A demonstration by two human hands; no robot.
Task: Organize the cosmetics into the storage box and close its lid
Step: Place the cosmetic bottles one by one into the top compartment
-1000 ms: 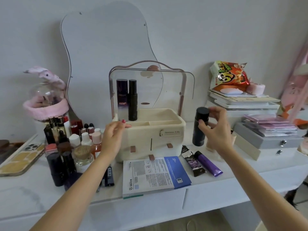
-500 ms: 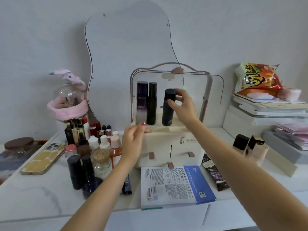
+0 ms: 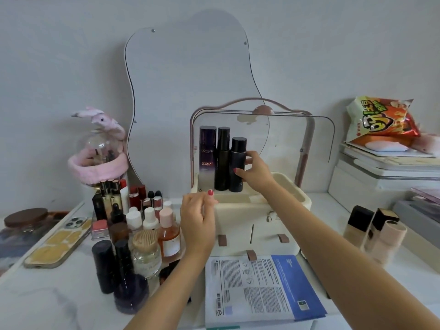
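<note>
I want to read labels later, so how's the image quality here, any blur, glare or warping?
Head view: soft even light, no hard shadows; wide-angle warping bends the book stack at the right edge; the purple bottle label reads clearly; the clear raised lid shows faint reflections; the mask packet fine print is too small to read.

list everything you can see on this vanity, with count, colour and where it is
storage box: 1, cream, centre, clear lid up
tall bottles: 3, one purple L'Oreal, two black, upright in the box's rear left
cosmetics cluster: many bottles and lipsticks, mixed colours, left of box
sheet mask packet: 1, white and blue, in front of box
foundation bottles: 3, beige, right of box
phone: 1, yellow case, far left
snack bag: 1, orange, on stacked books, right
mirror: 1, wavy, behind box
left hand: open, at box's front left corner
right hand: grips the shorter black bottle
</note>
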